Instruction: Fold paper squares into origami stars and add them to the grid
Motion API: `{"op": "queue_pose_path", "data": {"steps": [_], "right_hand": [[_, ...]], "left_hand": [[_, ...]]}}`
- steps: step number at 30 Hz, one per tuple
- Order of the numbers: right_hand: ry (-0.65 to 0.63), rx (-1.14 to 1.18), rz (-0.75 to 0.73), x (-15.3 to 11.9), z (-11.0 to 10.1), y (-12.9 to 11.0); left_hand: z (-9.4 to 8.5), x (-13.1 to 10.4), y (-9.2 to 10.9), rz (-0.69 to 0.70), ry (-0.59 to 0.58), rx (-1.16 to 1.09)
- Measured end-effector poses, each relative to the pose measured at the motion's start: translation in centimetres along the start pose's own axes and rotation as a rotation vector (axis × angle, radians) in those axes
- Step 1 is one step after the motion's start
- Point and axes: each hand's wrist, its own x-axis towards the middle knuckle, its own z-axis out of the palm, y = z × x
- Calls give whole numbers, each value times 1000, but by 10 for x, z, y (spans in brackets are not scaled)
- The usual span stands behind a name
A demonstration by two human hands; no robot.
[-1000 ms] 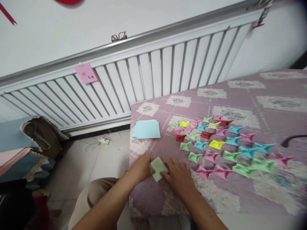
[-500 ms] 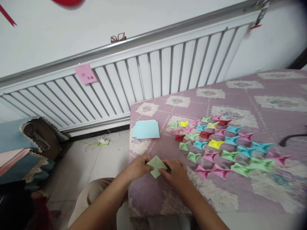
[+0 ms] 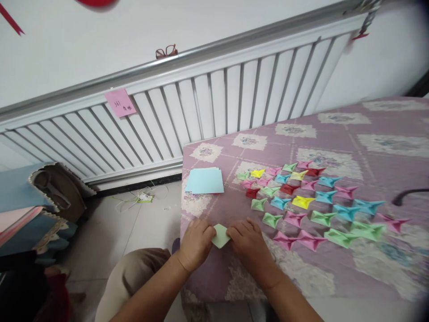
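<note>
A small piece of light green folded paper point(image 3: 220, 236) lies between my hands near the table's front left, its corners pointing up and down. My left hand point(image 3: 198, 241) grips its left corner, fingers curled. On the opposite corner, my right hand point(image 3: 248, 243) pinches the paper with bent fingers. Just beyond is a stack of paper sheets point(image 3: 205, 180), light blue on top. To the right of my hands stand rows of folded paper pieces in pink, green, blue, yellow and red, among them a yellow folded piece point(image 3: 303, 202).
The table wears a purple patterned cloth point(image 3: 231, 208). A white radiator point(image 3: 214, 100) runs behind it, with a pink note point(image 3: 120, 103) stuck on and glasses point(image 3: 166, 51) above. A black cable point(image 3: 402, 197) lies at the right. A white power strip point(image 3: 145, 197) rests on the floor.
The green paper now looks smaller and sits lower between my fingers. Both hands have turned over it, thumbs no longer lying on top, and hold its two side corners.
</note>
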Motion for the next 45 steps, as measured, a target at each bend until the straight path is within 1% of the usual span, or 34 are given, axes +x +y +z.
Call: {"op": "queue_pose_path", "data": {"steps": [2,5,8,11,14,17,21,24,30,35,40,45], "right_hand": [[-71,-18,-12,-2,3,2],[-168,-35,-21,-6,5,3],[-267,-22,-10,-9,3,1],[-358,49,17,-9,-5,-1],[-413,122,40,-8,-15,-3],[-448,190,50,-6,-23,-3],[-484,225,68,-4,-25,0],[-488,219,75,-4,-23,2],[-434,191,69,-7,-19,2],[-392,103,71,-7,-11,1],[-365,33,115,-6,-4,-1],[-317,9,176,-6,-2,1]], "left_hand": [[4,-4,1,13,-45,58],[7,-9,2,12,-83,73],[7,-14,4,1,-105,21],[5,-19,5,-27,-124,-70],[-1,-24,6,-60,-139,-160],[-6,-28,7,-63,-137,-253],[-7,-31,5,-79,-121,-360],[-5,-30,3,-116,-108,-393],[2,-28,0,-145,-47,-438],[10,-24,1,-167,16,-413],[12,-23,5,-243,57,-355],[13,-22,2,-313,56,-346]]}}
